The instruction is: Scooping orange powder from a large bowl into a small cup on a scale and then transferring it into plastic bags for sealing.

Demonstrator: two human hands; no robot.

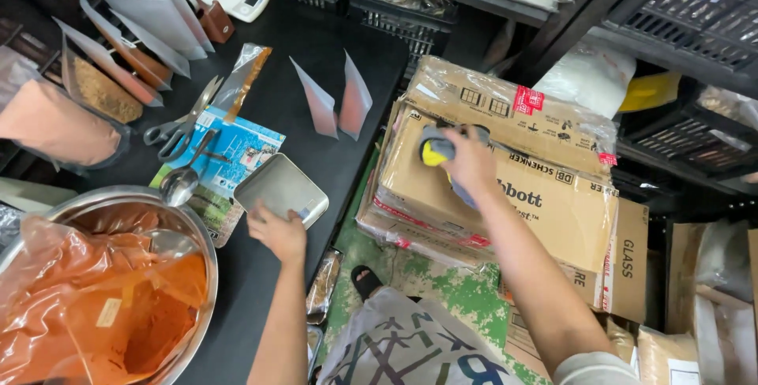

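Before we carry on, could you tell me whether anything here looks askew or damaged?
The stacked flattened cardboard boxes under the right hand lie crooked, with torn tape along the edges. A filled pouch hangs off the black table edge.
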